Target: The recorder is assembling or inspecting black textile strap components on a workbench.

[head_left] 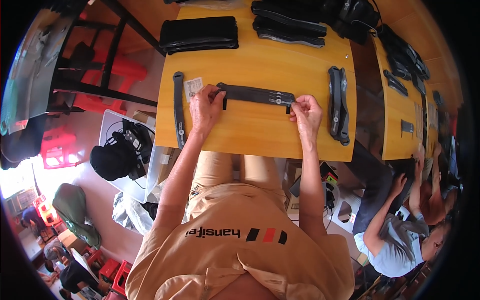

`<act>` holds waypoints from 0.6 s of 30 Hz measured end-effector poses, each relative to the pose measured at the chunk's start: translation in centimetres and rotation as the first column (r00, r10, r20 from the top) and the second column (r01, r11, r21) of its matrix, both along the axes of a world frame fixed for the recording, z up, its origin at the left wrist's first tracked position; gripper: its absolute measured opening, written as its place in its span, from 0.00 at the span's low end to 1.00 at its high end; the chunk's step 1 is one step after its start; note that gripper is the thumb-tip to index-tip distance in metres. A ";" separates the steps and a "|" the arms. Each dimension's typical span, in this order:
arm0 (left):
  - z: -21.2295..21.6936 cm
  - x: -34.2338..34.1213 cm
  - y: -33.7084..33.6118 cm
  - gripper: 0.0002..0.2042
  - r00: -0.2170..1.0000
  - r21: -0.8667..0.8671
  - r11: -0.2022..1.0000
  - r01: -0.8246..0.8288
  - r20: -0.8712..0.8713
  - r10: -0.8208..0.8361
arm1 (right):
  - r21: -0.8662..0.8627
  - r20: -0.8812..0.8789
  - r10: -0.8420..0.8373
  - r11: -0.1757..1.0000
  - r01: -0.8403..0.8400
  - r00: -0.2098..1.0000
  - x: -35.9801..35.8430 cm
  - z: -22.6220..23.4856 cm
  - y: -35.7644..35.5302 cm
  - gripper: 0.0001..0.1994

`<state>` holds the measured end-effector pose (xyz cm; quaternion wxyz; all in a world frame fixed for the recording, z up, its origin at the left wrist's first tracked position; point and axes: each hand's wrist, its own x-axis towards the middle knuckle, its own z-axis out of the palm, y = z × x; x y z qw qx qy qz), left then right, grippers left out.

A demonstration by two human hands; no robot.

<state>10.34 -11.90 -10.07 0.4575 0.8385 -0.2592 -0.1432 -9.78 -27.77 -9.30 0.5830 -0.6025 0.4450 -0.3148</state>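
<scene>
A dark grey fabric strap with small white markings near its right end stretches side to side over the yellow table. My left hand pinches its left end. At the right end, my right hand has thumb and fingers closed on the strap's corner. A short black tab hangs below the strap near each hand. Left of my left hand lies another dark strap, lengthwise, beside a white printed label. To the right of my right hand lie a few similar straps, one over another.
Stacks of black straps and grey-black straps line the table's far side. A white bin with black items and cables stands at the left below the table. Several people sit at work on the right, one in a light blue shirt.
</scene>
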 end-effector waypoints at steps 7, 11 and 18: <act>0.3 0.1 0.0 0.10 1.000 0.008 1.000 -0.003 0.005 0.003 | 0.006 0.015 -0.010 1.000 0.010 1.000 0.0 -0.3 -0.1 0.03; 0.2 0.2 0.0 0.10 1.000 0.013 1.000 0.012 0.009 -0.012 | 0.003 -0.029 -0.016 1.000 0.016 0.999 0.1 -0.2 -0.2 0.03; 0.4 0.2 -0.1 0.10 0.999 0.019 1.000 0.023 0.037 -0.024 | -0.033 -0.021 -0.010 0.999 0.009 1.000 0.2 -0.3 -0.1 0.03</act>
